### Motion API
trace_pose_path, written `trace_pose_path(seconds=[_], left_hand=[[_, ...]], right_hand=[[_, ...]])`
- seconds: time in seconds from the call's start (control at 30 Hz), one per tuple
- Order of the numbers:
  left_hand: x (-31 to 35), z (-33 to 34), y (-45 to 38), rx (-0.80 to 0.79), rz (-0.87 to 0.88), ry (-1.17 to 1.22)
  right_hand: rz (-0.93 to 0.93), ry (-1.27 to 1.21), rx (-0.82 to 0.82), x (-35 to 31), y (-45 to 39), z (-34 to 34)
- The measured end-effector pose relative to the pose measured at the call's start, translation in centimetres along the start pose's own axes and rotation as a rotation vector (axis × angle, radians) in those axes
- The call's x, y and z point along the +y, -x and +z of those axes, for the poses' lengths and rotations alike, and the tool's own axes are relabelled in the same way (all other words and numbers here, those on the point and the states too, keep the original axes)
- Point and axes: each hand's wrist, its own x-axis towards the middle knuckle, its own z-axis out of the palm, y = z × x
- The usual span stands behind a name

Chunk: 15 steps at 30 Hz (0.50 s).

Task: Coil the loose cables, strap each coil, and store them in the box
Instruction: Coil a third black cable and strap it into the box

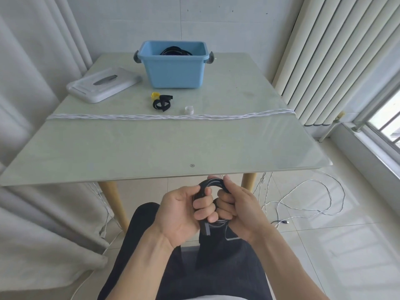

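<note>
both hands work below the near desk (151, 148) edge, over the lap: left hand (184, 211) has its fingers curled round one side of a black cable coil (213, 184), right hand (236, 207) grips the other side, thumb on top of the loop. a black connector end hangs just under the left fingers. on the desk, a long white twisted cable (168, 116) runs straight across from edge to edge. behind it lie black and yellow straps (162, 101) and a small white strap (189, 110). blue box (175, 70) at the far end holds black cable; its white lid (104, 83) rests to its left. more white cable lies on the floor.
</note>
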Motion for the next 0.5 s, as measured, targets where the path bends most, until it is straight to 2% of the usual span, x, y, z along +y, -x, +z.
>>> trace_pose_path(seconds=[0.2, 0.37, 0.43, 0.5], left_hand=[[-0.5, 0.0, 0.2, 0.016, -0.035, -0.072], [-0.4, -0.3, 0.2, 0.007, -0.020, 0.041], [-0.5, 0.1, -0.1, 0.060, -0.003, 0.108], [-0.4, 0.3, -0.1, 0.178, 0.036, 0.117]], right_hand=[[0.005, 0.139, 0.050, -0.3, 0.4, 1.1], [-0.006, 0.129, 0.119, -0.2, 0.5, 2.0], [-0.050, 0.132, 0.143, 0.0, 0.5, 2.3], [-0.080, 0.184, 0.116, 0.0, 0.4, 2.6]])
